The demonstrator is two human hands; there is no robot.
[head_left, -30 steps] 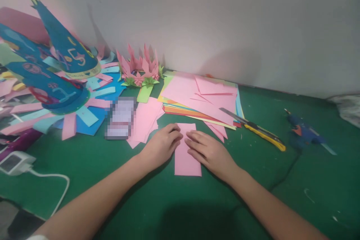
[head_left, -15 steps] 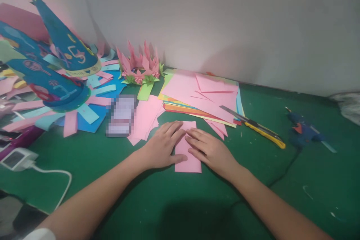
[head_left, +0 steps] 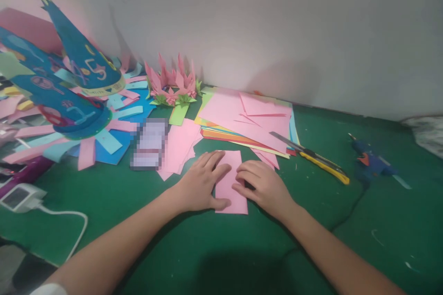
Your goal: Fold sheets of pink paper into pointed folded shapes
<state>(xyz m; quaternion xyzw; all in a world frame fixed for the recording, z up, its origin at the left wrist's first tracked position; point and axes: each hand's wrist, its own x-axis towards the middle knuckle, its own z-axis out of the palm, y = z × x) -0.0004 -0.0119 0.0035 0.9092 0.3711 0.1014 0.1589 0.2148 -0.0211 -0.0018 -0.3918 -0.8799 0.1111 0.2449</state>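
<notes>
A pink folded sheet of paper (head_left: pixel 231 184) lies upright on the green table in front of me. My left hand (head_left: pixel 200 179) rests on its left side, fingers spread, with the thumb and index finger lying flat on the paper. At the right edge, my right hand (head_left: pixel 265 182) touches the paper with bent fingertips; a gap shows between its thumb and the other fingers. Just behind the hands are loose pink paper pieces (head_left: pixel 182 145) and a stack of coloured paper (head_left: pixel 221 106), with a yellow utility knife (head_left: pixel 321 163) leaning across the stack's right corner.
A blue glue gun (head_left: pixel 374 161) with a dark cable lies at the right. A blurred phone (head_left: pixel 149 143) sits left of the pink pieces. Behind it stands a pink paper crown (head_left: pixel 173 83). Tall blue cone hats (head_left: pixel 83 50) and a white charger (head_left: pixel 22 197) occupy the left.
My right hand has shifted slightly right, its fingers more bent, towards the paper's edge. The left thumb has slid a little down, nearer the front. The paper stays in place.
</notes>
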